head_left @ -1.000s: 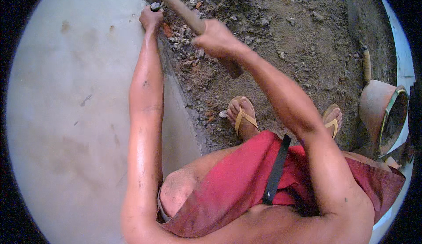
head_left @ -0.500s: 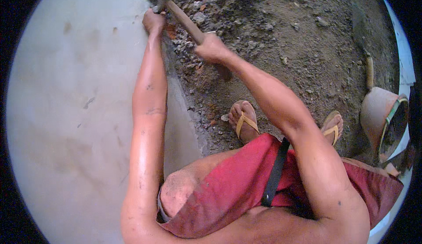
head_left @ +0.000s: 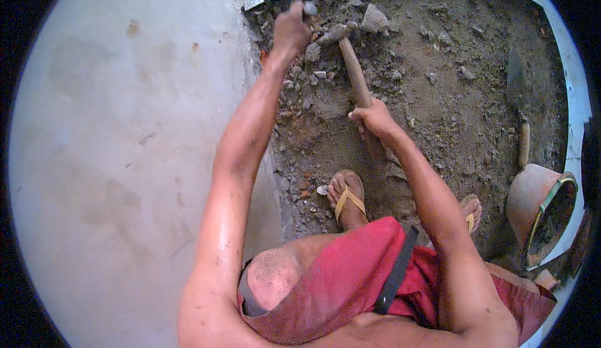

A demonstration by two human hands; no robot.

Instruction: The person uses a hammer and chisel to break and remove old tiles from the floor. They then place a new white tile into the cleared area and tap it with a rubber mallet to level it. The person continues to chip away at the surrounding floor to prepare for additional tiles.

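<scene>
Near, lower centre: red shorts [head_left: 350,279], sandalled foot [head_left: 346,197] on dirt. Right edge: tilted clay-coloured bucket [head_left: 532,207], interior dark, contents not discernible. Centre: right hand [head_left: 374,117] clamped on wooden hammer [head_left: 350,66] handle, now lower in frame than half a second ago. Far, upper centre: hammer head lowered among rubble [head_left: 375,19]; left hand [head_left: 291,30] closed around small metal chisel [head_left: 309,8] beside concrete slab [head_left: 125,160] edge.

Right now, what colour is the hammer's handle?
Brown wood, on the hammer in the right hand; head view.
</scene>
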